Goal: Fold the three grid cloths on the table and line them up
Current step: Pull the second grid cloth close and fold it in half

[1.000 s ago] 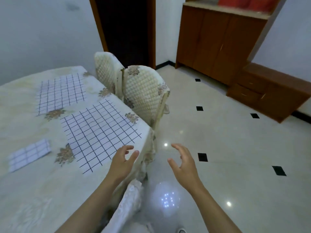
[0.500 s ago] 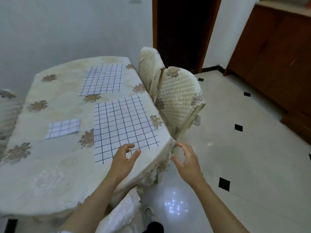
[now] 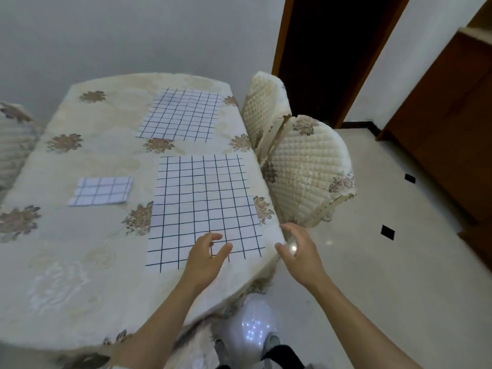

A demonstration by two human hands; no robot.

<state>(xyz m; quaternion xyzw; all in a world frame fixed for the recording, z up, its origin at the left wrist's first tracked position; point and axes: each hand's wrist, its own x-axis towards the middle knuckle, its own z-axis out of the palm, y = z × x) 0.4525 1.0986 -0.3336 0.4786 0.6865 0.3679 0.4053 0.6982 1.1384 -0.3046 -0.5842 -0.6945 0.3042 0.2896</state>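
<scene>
Three white cloths with dark grid lines lie on the table [image 3: 80, 249]. The near grid cloth [image 3: 203, 206] is spread flat by the table's right edge. A second spread grid cloth [image 3: 183, 114] lies further back. A small folded grid cloth [image 3: 102, 190] rests to the left. My left hand [image 3: 206, 253] hovers over the near cloth's front edge, fingers apart, holding nothing. My right hand [image 3: 299, 249] is open beside the table's right corner, just off the cloth.
The table wears a cream floral tablecloth. Two quilted chair backs [image 3: 306, 169] stand close against the right edge. Another chair [image 3: 13, 139] sits at the far left. Glossy tiled floor, a dark doorway [image 3: 327, 49] and a wooden cabinet [image 3: 452, 115] lie to the right.
My view has swung left and closer, bringing the whole table into sight. Both hands have come forward to the near cloth's front edge; the cloths have not moved.
</scene>
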